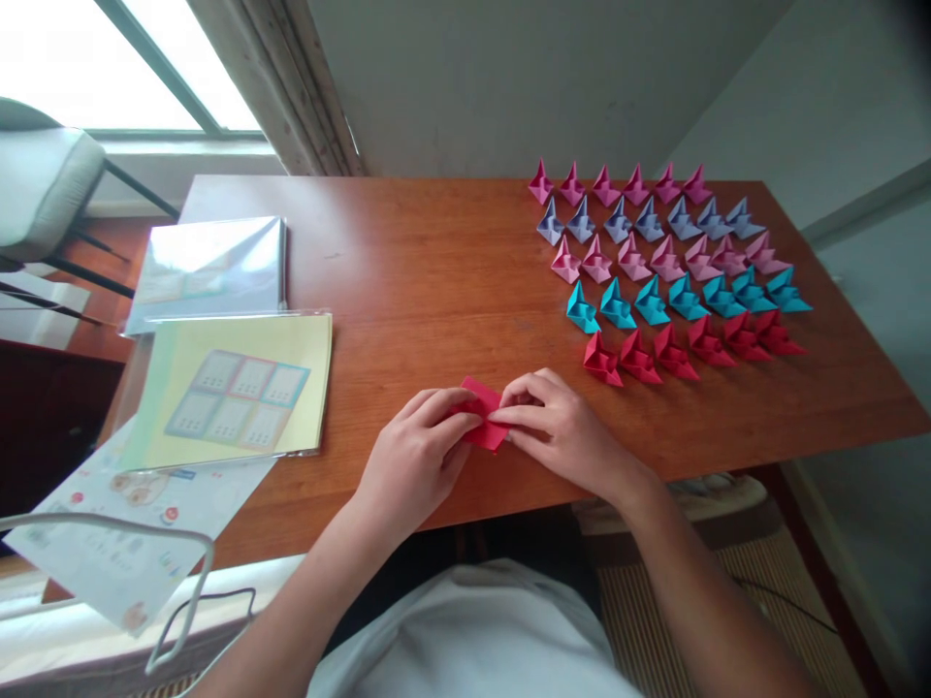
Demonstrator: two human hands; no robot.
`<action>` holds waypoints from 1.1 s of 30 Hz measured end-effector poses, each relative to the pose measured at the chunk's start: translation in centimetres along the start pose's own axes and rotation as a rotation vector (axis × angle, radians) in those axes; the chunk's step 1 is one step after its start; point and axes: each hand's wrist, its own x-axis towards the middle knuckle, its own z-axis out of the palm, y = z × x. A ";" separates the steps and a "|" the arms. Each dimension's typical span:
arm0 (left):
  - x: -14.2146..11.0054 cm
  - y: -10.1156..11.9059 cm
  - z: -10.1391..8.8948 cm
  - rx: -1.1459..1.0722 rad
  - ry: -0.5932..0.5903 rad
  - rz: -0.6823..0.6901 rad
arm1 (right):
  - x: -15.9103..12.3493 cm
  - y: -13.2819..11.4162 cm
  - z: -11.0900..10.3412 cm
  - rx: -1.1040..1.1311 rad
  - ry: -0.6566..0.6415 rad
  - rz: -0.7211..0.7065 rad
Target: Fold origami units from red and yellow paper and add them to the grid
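Between my two hands is a small red sheet of origami paper, partly folded, held just over the table's front edge. My left hand pinches its left side with thumb and forefinger. From the right, my right hand grips the opposite side, fingertips closed on the paper. The fingers cover part of the folds. To the right stand rows of folded paper figures with pointed tips: magenta, lilac, pink, turquoise and red, the red row being nearest my right hand.
On the left of the wooden table lie a clear-wrapped yellow pack and a pale glossy pack. A printed sheet hangs over the left front edge near a white bent tube. A chair stands by the window.
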 end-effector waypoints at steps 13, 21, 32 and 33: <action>0.6 0.1 -0.9 -0.045 0.036 -0.104 | 1.1 -0.6 0.5 0.010 0.074 0.184; -0.1 -0.1 -1.3 0.063 0.002 -0.148 | 1.8 -1.2 0.6 -0.047 0.028 0.271; 0.1 -0.2 -0.7 0.123 0.107 -0.201 | 1.9 -1.8 1.3 -0.147 0.107 0.338; 0.1 -0.2 -0.7 0.128 0.113 -0.198 | 1.9 -1.8 1.4 -0.156 0.125 0.348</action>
